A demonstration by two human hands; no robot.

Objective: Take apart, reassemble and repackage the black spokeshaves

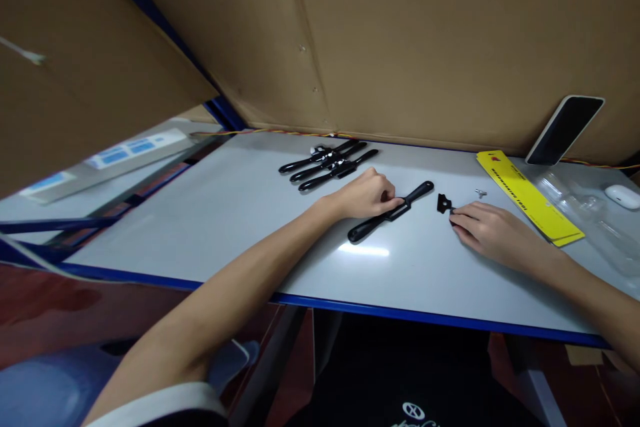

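Observation:
A black spokeshave body (421, 192) with two handles lies slantwise on the white table, its middle frame bare. My left hand (371, 193) is closed on it near the middle, thumb and fingers at the frame. To the right, my right hand (483, 230) pinches a small black notched plate (443, 203) by its near end, low over the table. The fingertips hide part of that plate. Beyond the right hand lies a small silver screw piece (481, 193). Behind my left hand, three spokeshaves (314, 181) rest side by side, with shiny metal parts at their middles.
A yellow card (530, 197) and a clear plastic blister pack (600, 223) lie at the right. A phone (566, 130) leans against the cardboard wall (425, 47), and a white earbud case (623, 197) sits near the right edge. The table's blue front edge (400, 313) runs close to my body.

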